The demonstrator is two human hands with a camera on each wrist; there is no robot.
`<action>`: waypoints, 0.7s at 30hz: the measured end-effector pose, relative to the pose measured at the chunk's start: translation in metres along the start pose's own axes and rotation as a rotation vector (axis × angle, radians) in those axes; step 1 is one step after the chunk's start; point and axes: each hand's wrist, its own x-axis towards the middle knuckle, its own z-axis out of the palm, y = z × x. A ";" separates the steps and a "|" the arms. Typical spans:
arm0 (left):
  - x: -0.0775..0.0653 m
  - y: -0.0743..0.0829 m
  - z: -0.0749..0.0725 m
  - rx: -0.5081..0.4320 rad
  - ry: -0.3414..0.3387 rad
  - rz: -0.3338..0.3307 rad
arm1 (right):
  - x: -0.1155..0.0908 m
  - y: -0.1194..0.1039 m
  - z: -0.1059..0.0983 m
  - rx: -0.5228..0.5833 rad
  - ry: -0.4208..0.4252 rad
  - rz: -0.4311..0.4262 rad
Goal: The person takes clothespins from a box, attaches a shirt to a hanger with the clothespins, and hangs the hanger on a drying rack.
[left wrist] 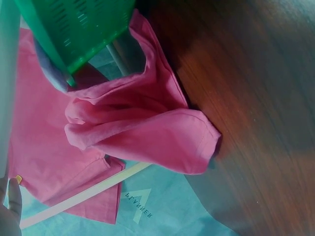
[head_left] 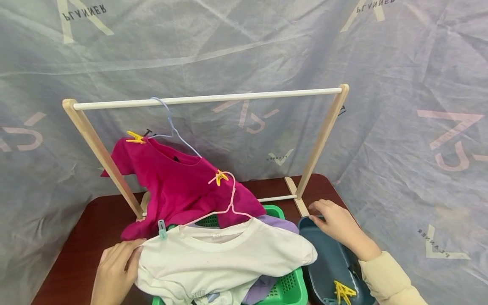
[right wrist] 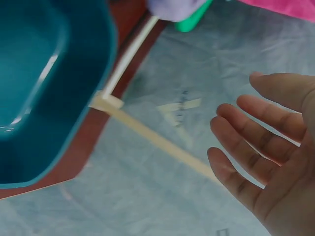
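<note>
A white T-shirt (head_left: 225, 254) lies over the green basket (head_left: 295, 286), with a pink hanger (head_left: 231, 206) in its neck. A light-blue clothespin (head_left: 162, 231) clips its left shoulder to the hanger. My left hand (head_left: 116, 269) holds the sleeve edge on that side between thumb and fingers; in the left wrist view only some fingers (left wrist: 14, 201) show. With nothing in it, my right hand (head_left: 339, 224) hovers over the far end of a dark blue basin (head_left: 328, 254), fingers loosely bent and apart in the right wrist view. A yellow clothespin (head_left: 344, 292) lies in the basin.
Behind the basket stands a wooden rack (head_left: 320, 144) with a white rail (head_left: 248, 98). A magenta T-shirt (head_left: 175, 182) hangs there on a blue hanger (head_left: 173, 129), pinned by yellow clothespins (head_left: 136, 137). Purple cloth (head_left: 280, 223) pokes out of the basket. Grey sheeting (head_left: 244, 55) surrounds the table.
</note>
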 end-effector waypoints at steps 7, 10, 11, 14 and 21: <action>0.000 0.000 0.000 -0.006 -0.007 -0.011 | -0.024 0.017 0.013 -0.013 -0.181 0.095; 0.000 -0.001 0.000 -0.012 -0.007 -0.004 | -0.033 0.023 0.019 -0.019 -0.263 0.125; 0.001 -0.001 0.000 -0.011 -0.009 -0.003 | -0.037 0.024 0.021 -0.017 -0.285 0.135; 0.001 -0.001 0.000 -0.010 -0.016 0.000 | -0.046 0.027 0.027 -0.013 -0.350 0.156; 0.002 0.000 -0.002 -0.023 -0.026 0.005 | -0.066 0.032 0.043 0.036 -0.521 0.219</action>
